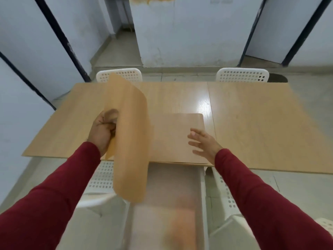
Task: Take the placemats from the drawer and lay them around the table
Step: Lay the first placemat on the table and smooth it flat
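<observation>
My left hand [104,130] is closed on a tan, bendy placemat [129,138] and holds it up on edge above the near side of the wooden table [252,123]; the mat curves and hangs past the table's edge. A second placemat [176,138] lies flat on the table at the near edge, right of the lifted one. My right hand [203,143] hovers with fingers spread over that flat mat's right side, holding nothing. Below the table edge a pulled-out drawer [171,195] appears blurred, its contents unclear.
Two white perforated chairs [122,74] [242,74] stand at the table's far side. More white chairs [102,177] [225,192] flank the drawer on the near side. White walls with dark bars surround the room.
</observation>
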